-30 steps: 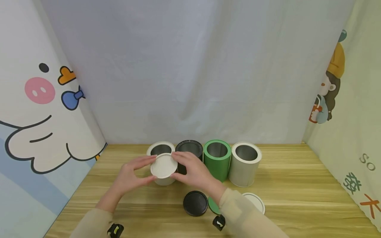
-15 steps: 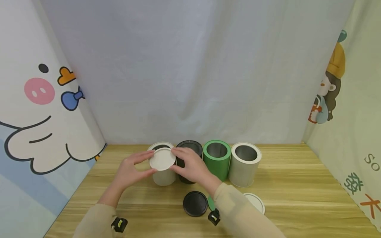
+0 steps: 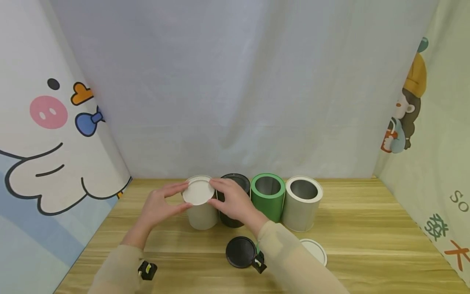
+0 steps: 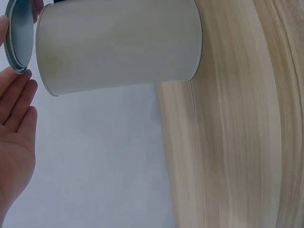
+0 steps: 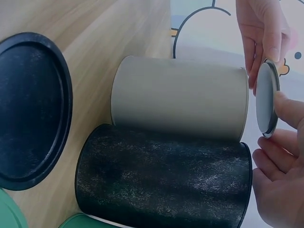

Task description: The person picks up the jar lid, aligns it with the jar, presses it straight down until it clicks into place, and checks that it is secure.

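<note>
- One wood-grained desk (image 3: pixel 367 228) carries it all; the work sits near its far edge, toward the far left corner.
- Four cans stand upright, mouths up, in a row along that edge: left cream can (image 3: pixel 203 216), black can (image 5: pixel 166 178), green can (image 3: pixel 268 208) and right cream can (image 3: pixel 302 214). The left cream can looks to be touching the black can or very nearly so; a sideways shove could jostle both, so pressure is best sent straight down.
- Two hands share the load. The left hand (image 3: pixel 159 208) has its grip narrowed on the left side of the white lid (image 3: pixel 198 193), thumb toward the desk's near edge. The right hand (image 3: pixel 236 202) pinches the opposite side likewise. This even, two-sided hold suits a level approach.
- Three lids wait flat on the desk, nearer the near edge than the cans: black lid (image 3: pixel 240 252), green lid (image 5: pixel 8 213), mostly hidden in the head view, and other white lid (image 3: pixel 316 251). The right sleeve is best kept clear of them.
- One white lid hangs just above the left cream can, a gap showing in both wrist views. Its far rim should probably move a touch toward the far edge, then meet the mouth flat, fingertips easing upward so none gets trapped.
</note>
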`<state>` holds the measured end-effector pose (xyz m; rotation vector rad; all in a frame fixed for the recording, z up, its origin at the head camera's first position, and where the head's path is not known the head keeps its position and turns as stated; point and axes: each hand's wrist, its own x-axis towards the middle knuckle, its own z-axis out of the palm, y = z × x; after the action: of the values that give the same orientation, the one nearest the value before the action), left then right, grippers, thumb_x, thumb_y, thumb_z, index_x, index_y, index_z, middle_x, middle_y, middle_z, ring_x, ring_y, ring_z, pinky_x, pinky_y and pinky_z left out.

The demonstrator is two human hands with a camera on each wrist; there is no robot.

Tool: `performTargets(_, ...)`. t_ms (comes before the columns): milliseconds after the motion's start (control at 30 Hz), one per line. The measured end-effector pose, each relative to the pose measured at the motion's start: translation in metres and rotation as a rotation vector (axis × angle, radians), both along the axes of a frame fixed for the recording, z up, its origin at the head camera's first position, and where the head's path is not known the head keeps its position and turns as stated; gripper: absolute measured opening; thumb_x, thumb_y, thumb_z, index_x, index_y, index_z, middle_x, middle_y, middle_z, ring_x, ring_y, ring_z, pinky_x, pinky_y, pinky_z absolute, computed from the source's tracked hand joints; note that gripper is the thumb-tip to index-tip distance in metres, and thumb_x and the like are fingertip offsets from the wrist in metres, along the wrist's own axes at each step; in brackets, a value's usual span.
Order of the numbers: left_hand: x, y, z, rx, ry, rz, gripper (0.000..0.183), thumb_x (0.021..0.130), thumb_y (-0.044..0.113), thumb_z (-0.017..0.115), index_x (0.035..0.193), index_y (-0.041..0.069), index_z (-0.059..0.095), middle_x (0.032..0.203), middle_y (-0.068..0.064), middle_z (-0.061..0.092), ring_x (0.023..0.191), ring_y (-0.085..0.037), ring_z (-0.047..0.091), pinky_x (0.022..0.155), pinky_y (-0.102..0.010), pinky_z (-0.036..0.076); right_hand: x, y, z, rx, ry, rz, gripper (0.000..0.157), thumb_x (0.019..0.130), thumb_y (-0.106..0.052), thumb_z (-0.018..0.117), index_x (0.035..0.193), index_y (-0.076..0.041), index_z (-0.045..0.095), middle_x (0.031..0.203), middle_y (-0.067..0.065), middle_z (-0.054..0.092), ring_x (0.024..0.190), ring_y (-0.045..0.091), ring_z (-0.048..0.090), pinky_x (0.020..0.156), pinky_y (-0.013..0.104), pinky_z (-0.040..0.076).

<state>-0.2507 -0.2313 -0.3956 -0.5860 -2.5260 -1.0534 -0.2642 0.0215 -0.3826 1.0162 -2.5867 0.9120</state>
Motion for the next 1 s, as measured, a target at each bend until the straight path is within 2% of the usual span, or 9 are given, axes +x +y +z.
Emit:
performTargets(200, -0.006, -0.003, 0.002, -0.007, -0.045, 0.024, 0.056, 0.079, 0.026, 0.086, 0.128, 0.007, 0.068, 0.131, -0.011, 0.064, 0.123, -0.038, 0.055, 0.102, -0.06, 0.042, -0.007, -0.006, 0.002, 0.033, -0.015, -0.025, 0.055, 0.094, -0.025, 0.07, 0.141, -0.003, 0.054, 0.142, 0.012, 0.054, 0.132, 0.031, 0.047, 0.108, 0.043, 0.04)
performTargets(500, -0.014, -0.006, 0.005, -0.053, -0.067, 0.036, 0.059, 0.08, 0.031, 0.084, 0.131, 0.008, 0.066, 0.134, -0.011, 0.062, 0.127, -0.038, 0.051, 0.104, -0.06, 0.04, -0.01, -0.011, 0.004, 0.058, -0.064, -0.069, 0.053, 0.096, -0.027, 0.068, 0.143, -0.005, 0.053, 0.143, 0.011, 0.053, 0.133, 0.03, 0.046, 0.108, 0.042, 0.041)
performTargets(833, -0.022, -0.007, 0.001, -0.106, -0.06, 0.045, 0.062, 0.081, 0.038, 0.083, 0.133, 0.009, 0.065, 0.135, -0.012, 0.061, 0.129, -0.038, 0.048, 0.105, -0.061, 0.038, -0.016, -0.015, 0.003, 0.113, -0.064, -0.109, 0.052, 0.097, -0.028, 0.067, 0.142, -0.007, 0.054, 0.143, 0.009, 0.054, 0.133, 0.028, 0.046, 0.108, 0.041, 0.041)
performTargets(1000, -0.026, -0.007, 0.002, -0.111, -0.057, 0.031, 0.062, 0.08, 0.035, 0.084, 0.132, 0.007, 0.065, 0.134, -0.014, 0.061, 0.129, -0.039, 0.048, 0.106, -0.06, 0.037, -0.018, -0.018, 0.004, 0.15, -0.056, -0.124, 0.051, 0.097, -0.027, 0.067, 0.141, -0.007, 0.055, 0.142, 0.01, 0.054, 0.133, 0.028, 0.047, 0.108, 0.041, 0.041)
